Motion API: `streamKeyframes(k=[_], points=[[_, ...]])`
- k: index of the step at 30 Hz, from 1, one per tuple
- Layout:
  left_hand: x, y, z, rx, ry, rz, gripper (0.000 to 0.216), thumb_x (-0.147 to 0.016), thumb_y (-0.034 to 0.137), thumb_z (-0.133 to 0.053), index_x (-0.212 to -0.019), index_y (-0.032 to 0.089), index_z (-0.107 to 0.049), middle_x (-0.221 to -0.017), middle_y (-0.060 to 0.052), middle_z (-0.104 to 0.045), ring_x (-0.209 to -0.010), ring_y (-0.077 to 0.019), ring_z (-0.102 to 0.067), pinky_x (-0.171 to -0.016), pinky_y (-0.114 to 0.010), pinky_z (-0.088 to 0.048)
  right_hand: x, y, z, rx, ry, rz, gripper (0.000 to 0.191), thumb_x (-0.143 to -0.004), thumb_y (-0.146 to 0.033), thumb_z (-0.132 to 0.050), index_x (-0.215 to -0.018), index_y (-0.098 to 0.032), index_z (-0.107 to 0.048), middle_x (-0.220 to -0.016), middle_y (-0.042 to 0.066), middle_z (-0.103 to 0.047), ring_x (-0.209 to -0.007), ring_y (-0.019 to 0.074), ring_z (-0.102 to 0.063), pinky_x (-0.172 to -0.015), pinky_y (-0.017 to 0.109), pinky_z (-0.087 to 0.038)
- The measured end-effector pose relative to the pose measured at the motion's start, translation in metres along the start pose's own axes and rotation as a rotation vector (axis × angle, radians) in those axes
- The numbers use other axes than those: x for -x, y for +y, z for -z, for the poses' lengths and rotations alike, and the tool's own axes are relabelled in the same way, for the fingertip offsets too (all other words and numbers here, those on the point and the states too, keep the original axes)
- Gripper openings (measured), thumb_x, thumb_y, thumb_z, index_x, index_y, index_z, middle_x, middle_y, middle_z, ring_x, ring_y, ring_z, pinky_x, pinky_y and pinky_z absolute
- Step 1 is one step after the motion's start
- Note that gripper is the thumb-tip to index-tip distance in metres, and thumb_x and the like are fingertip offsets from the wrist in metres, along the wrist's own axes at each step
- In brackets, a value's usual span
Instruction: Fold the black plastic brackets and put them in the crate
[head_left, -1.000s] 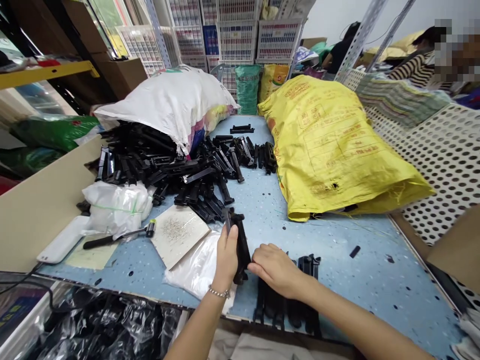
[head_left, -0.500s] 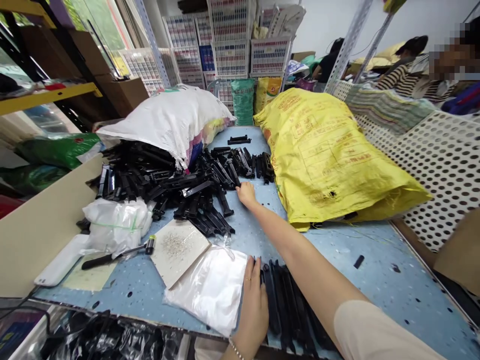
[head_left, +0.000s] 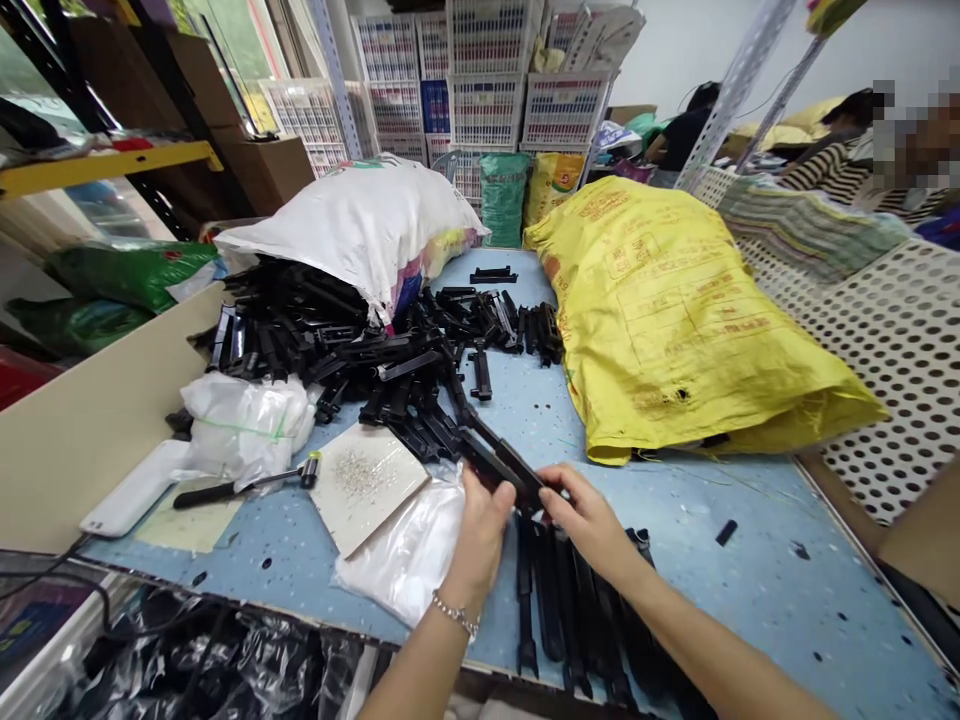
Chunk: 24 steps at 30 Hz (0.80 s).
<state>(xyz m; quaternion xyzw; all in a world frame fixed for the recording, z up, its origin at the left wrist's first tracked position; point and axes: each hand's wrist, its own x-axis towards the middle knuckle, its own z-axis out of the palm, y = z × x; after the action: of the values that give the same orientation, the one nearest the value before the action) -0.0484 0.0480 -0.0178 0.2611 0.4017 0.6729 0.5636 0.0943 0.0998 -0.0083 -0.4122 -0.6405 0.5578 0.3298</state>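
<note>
My right hand [head_left: 589, 520] is closed, its thumb and fingers pinching the near end of a long black plastic part [head_left: 510, 455]. My left hand [head_left: 480, 530] is closed around the same dark bundle from the left, above the clear bag. Two narrow black lengths seem to lie side by side between the hands; whether they are joined I cannot tell. Just below, a row of similar black parts [head_left: 570, 610] lies along the front of the table. A heap of loose black parts [head_left: 360, 355] spreads beyond my hands, under the white sack's mouth.
A white sack [head_left: 360, 215] and a yellow sack [head_left: 697, 310] lie on the blue table [head_left: 750, 590]. At left are a beige tile [head_left: 367, 480], a clear plastic bag [head_left: 409, 560], a small hammer [head_left: 247, 485] and wrapped bags [head_left: 247, 420]. People sit beyond, at right.
My right hand has come back from the heap toward me with a black part. My left hand has risen from beside the row and closed on the black bundle. The view has shifted slightly.
</note>
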Motion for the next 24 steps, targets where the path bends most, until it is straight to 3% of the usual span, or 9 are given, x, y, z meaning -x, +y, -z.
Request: streamKeyframes(k=[3, 6, 8, 11, 13, 15, 17, 20, 24], points=[[0.008, 0.003, -0.015, 0.171, -0.076, 0.091, 0.065, -0.081, 0.062, -0.057, -0.130, 0.021, -0.046, -0.135, -0.015, -0.053, -0.121, -0.0297, -0.055, -0.100, -0.044, -0.046, 0.036, -0.001, -0.010, -0.286, -0.056, -0.135, 0.026, -0.089, -0.045, -0.050, -0.091, -0.023, -0.062, -0.082, 0.003, -0.057, -0.067, 0.0167, -0.053, -0.056, 0.029, -0.049], [0.020, 0.004, -0.022, 0.124, 0.063, 0.078, 0.059, -0.080, 0.053, -0.064, -0.129, 0.026, -0.045, -0.127, -0.009, -0.059, -0.114, -0.0252, -0.059, -0.096, -0.040, -0.049, 0.053, 0.004, -0.019, -0.166, 0.126, -0.043, 0.022, -0.085, -0.044, -0.058, -0.094, -0.024, -0.063, -0.086, 0.004, -0.057, -0.078, 0.0196, -0.055, -0.066, 0.032, -0.051], [0.026, 0.006, -0.022, 0.119, 0.077, 0.079, 0.060, -0.079, 0.052, -0.066, -0.129, 0.028, -0.044, -0.127, -0.008, -0.059, -0.111, -0.0242, -0.060, -0.094, -0.039, -0.049, 0.059, 0.008, -0.023, -0.111, 0.185, 0.007, 0.022, -0.083, -0.043, -0.062, -0.096, -0.025, -0.064, -0.089, 0.005, -0.057, -0.083, 0.0208, -0.055, -0.070, 0.033, -0.051], [0.032, 0.011, -0.018, 0.203, -0.064, 0.119, 0.063, -0.078, 0.056, -0.064, -0.128, 0.022, -0.045, -0.122, -0.012, -0.061, -0.106, -0.0257, -0.062, -0.091, -0.040, -0.051, 0.063, 0.012, -0.026, -0.301, -0.001, -0.118, 0.027, -0.089, -0.046, -0.050, -0.099, -0.024, -0.063, -0.085, 0.004, -0.057, -0.072, 0.0187, -0.055, -0.060, 0.032, -0.050], [0.034, 0.016, -0.014, 0.204, -0.116, 0.126, 0.058, -0.079, 0.054, -0.065, -0.123, 0.019, -0.048, -0.105, -0.010, -0.065, -0.091, -0.0223, -0.066, -0.082, -0.036, -0.054, 0.063, 0.011, -0.024, -0.298, -0.148, -0.158, 0.031, -0.092, -0.047, -0.046, -0.097, -0.023, -0.063, -0.084, 0.004, -0.058, -0.072, 0.0185, -0.056, -0.061, 0.033, -0.050], [0.037, 0.021, -0.011, 0.121, -0.094, 0.119, 0.048, -0.080, 0.050, -0.066, -0.114, 0.019, -0.052, -0.084, -0.003, -0.062, -0.069, -0.0144, -0.064, -0.065, -0.027, -0.052, 0.059, 0.007, -0.017, -0.095, -0.140, -0.054, 0.029, -0.092, -0.047, -0.047, -0.093, -0.022, -0.063, -0.087, 0.004, -0.060, -0.082, 0.0205, -0.057, -0.073, 0.035, -0.049], [0.040, 0.024, -0.010, 0.008, -0.067, 0.137, 0.043, -0.080, 0.049, -0.066, -0.106, 0.018, -0.054, -0.071, 0.003, -0.056, -0.055, -0.0089, -0.056, -0.053, -0.021, -0.045, 0.053, -0.001, -0.008, 0.123, -0.008, 0.121, 0.029, -0.094, -0.046, -0.044, -0.093, -0.023, -0.062, -0.091, 0.005, -0.060, -0.089, 0.0214, -0.056, -0.081, 0.036, -0.045], [0.048, 0.022, -0.014, -0.134, -0.106, 0.212, 0.044, -0.076, 0.051, -0.068, -0.099, 0.017, -0.055, -0.065, 0.004, -0.053, -0.048, -0.0077, -0.052, -0.047, -0.020, -0.041, 0.039, -0.015, 0.002, 0.357, 0.158, 0.403, 0.029, -0.097, -0.044, -0.037, -0.098, -0.022, -0.056, -0.091, 0.007, -0.058, -0.089, 0.0220, -0.053, -0.080, 0.037, -0.043], [0.055, 0.014, -0.020, -0.219, -0.120, 0.258, 0.042, -0.073, 0.054, -0.070, -0.083, 0.016, -0.054, -0.061, 0.004, -0.053, -0.046, -0.0079, -0.050, -0.046, -0.020, -0.041, 0.018, -0.024, 0.002, 0.614, 0.189, 0.669, 0.029, -0.096, -0.044, -0.038, -0.091, -0.021, -0.055, -0.084, 0.008, -0.057, -0.081, 0.0229, -0.048, -0.077, 0.039, -0.039]])
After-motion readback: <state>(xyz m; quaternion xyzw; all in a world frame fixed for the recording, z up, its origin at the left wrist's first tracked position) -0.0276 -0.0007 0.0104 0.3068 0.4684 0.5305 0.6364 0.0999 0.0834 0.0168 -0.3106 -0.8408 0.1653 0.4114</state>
